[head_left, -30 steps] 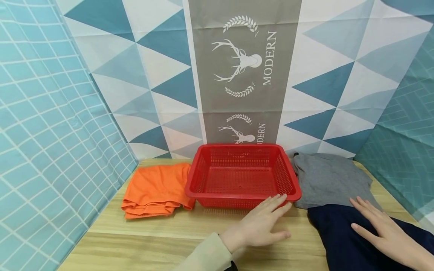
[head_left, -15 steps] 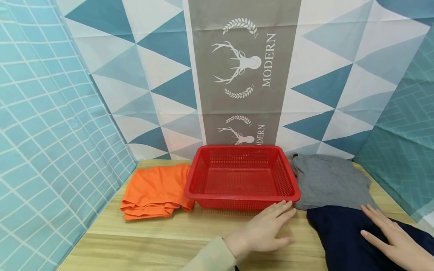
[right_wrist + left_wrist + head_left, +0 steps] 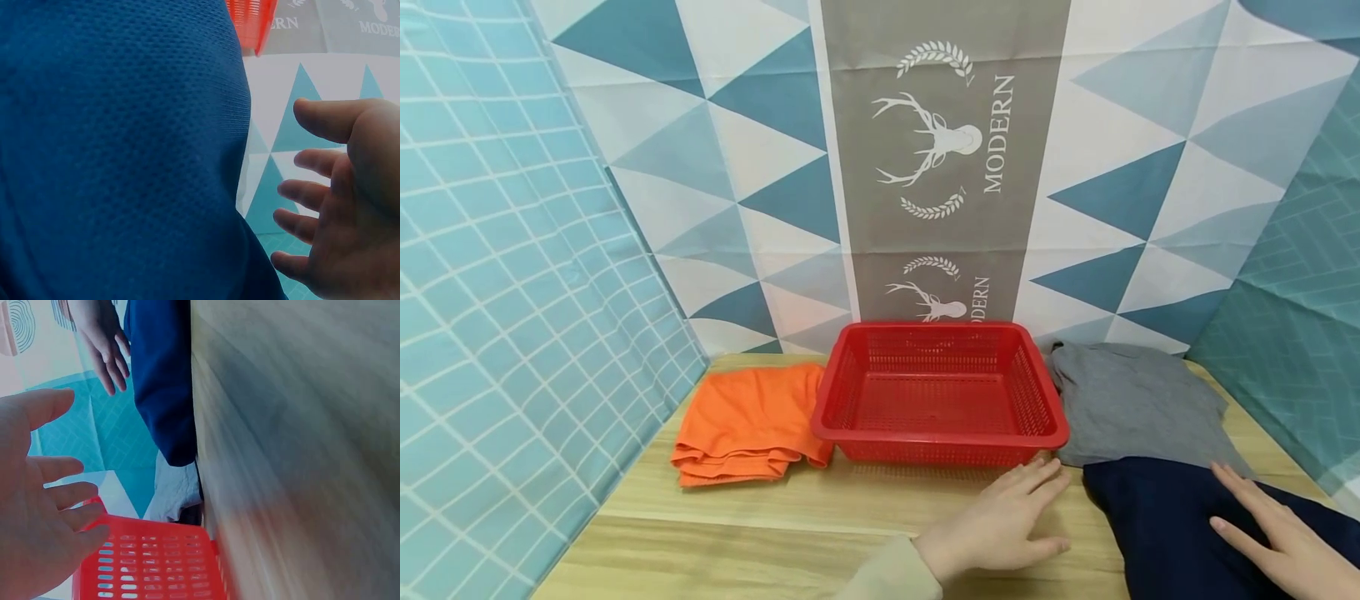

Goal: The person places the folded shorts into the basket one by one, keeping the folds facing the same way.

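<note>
My left hand (image 3: 1003, 521) hovers over the wooden table in front of the red plastic basket (image 3: 940, 437), fingers extended and holding nothing. In the left wrist view the left hand (image 3: 47, 494) has its fingers spread, and the basket's slotted wall (image 3: 156, 556) is beyond them. My right hand (image 3: 1281, 533) is over the navy cloth (image 3: 1165, 525) at the lower right, fingers relaxed and empty. The right wrist view shows a gap between the right hand (image 3: 340, 206) and the navy cloth (image 3: 125, 150).
A folded orange cloth (image 3: 752, 421) lies left of the basket. To the basket's right is a folded grey garment (image 3: 1138, 404), partly overlapped by the navy cloth. Patterned curtain walls rise behind the wooden table (image 3: 737, 542) and on both sides.
Both hands have drifted right and slightly down in the head view. My left hand has drawn away from the basket's front rim. The basket and cloths stay in place.
</note>
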`<state>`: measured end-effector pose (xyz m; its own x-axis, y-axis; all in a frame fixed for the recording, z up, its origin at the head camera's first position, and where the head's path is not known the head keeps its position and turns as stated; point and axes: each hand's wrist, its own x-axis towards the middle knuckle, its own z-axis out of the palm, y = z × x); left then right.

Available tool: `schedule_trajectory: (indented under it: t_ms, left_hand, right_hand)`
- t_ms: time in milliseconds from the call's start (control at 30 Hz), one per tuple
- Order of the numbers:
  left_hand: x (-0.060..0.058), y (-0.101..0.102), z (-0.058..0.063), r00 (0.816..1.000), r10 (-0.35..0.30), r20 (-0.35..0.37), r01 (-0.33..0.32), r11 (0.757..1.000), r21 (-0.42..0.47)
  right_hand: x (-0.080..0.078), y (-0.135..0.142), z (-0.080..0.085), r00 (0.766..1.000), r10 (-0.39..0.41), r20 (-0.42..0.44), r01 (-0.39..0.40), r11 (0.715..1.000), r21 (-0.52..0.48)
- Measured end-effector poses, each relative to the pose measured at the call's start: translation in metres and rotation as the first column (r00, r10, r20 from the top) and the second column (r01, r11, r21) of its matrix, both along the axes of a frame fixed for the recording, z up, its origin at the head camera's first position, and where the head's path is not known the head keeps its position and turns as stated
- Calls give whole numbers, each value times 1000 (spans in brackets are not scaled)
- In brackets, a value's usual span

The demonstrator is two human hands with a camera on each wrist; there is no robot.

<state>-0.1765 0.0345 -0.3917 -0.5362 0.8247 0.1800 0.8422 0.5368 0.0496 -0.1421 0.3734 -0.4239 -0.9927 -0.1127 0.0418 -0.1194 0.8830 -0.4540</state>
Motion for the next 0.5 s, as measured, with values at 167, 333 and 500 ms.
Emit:
schedule_trajectory:
  t_ms: [167,333,500]
  left_hand:
    - [0,5,-3,999,13,32,-13,1000,-8]
    - [-1,9,-10,994,21,105,-21,1000,6]
    - [0,12,-14,991,34,129,-33,999,-3]
  right_hand:
    - [-2,4,-2,1000,5,7,-5,1000,10]
    - [-5,9,-4,1000,3,30,-5,998,61]
    - [-7,12,-4,998,-20,52,13,992,122]
